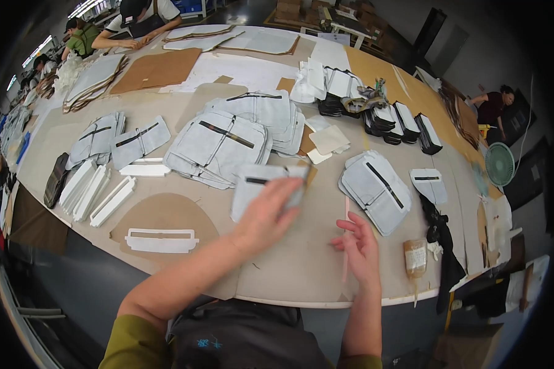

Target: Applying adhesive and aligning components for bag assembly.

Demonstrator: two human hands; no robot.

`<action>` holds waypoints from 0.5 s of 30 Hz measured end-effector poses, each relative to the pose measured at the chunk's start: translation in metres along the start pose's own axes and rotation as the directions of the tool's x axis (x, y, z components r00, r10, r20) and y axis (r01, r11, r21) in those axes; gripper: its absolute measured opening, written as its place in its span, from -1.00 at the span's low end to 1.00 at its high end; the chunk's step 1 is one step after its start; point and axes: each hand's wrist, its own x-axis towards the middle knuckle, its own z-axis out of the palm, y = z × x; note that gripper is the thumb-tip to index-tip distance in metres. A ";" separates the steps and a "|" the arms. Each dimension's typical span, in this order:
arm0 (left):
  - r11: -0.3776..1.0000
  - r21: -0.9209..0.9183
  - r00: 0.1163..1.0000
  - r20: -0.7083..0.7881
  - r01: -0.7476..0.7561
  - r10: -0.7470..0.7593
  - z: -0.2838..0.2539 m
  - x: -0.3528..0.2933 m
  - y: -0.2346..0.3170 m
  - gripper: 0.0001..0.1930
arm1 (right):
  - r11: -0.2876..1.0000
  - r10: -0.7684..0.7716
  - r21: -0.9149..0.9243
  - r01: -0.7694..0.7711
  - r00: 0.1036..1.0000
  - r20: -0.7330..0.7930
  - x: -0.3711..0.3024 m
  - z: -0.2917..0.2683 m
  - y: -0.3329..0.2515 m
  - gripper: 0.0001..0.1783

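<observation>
My left hand (268,212) reaches across a light grey fabric panel (247,195) with a dark zipper slot. The fingers are closed over its right side, and hand and panel are slightly blurred. What the fingertips grip underneath is hidden. My right hand (360,246) is raised near the front edge, fingers apart, holding nothing. Just beyond it lies a small stack of similar grey panels (378,190), each slotted with a dark zipper strip. A larger stack of grey panels (218,147) sits behind my left hand.
At left are white frame-shaped strips (86,190) and a brown curved template (160,215) with a white frame piece. A glue bottle (415,258) and black cloth (443,240) lie at right. Black-and-white bundles (403,123) stand behind. Another person (138,27) works at the far edge.
</observation>
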 end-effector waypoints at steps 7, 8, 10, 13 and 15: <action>0.951 -0.252 0.936 0.342 0.177 -0.083 0.085 -0.066 0.067 -0.48 | 0.968 0.111 -0.218 -0.123 0.991 -0.070 -0.019 -0.028 0.003 -0.37; 0.947 -0.269 0.930 0.361 0.176 -0.070 0.085 -0.064 0.066 -0.48 | 0.981 0.130 -0.135 -0.138 0.989 -0.065 -0.024 -0.039 0.011 -0.37; 0.961 -0.257 0.852 0.521 0.102 0.048 0.066 -0.061 0.054 -0.57 | 0.991 0.108 -0.067 -0.114 0.991 -0.085 -0.027 -0.041 0.018 -0.38; 0.988 -0.008 0.908 0.394 -0.151 0.142 0.042 -0.048 0.033 -0.58 | 0.997 0.056 -0.050 -0.063 0.991 -0.119 -0.022 -0.038 0.030 -0.39; 0.972 0.107 0.916 0.369 -0.211 0.158 0.034 -0.041 0.023 -0.53 | 0.994 0.045 -0.093 -0.057 0.990 -0.131 -0.020 -0.038 0.031 -0.40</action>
